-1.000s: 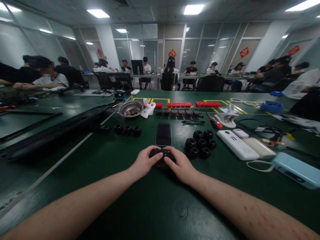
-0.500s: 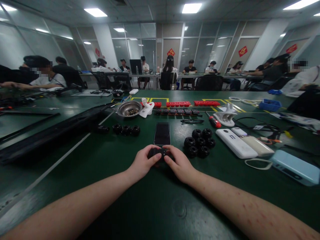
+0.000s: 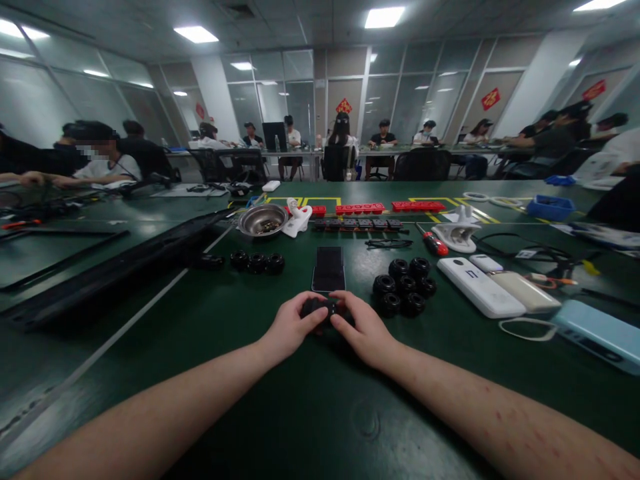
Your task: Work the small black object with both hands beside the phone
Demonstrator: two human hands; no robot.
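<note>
The small black part (image 3: 315, 306) looks light, stiff and perhaps slick, so its opposite sides are likely the surest hold. It sits between the left hand (image 3: 286, 328) and right hand (image 3: 369, 328), just nearer than a dark phone-like device (image 3: 329, 278) on the worktop (image 3: 280, 413); the fingers (image 3: 314, 321) of both hands grasp it, thumbs on the near side

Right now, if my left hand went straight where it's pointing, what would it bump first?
Your left hand would probably bump your right hand first, just past the black part they both hold, though depth is hard to judge.
</note>
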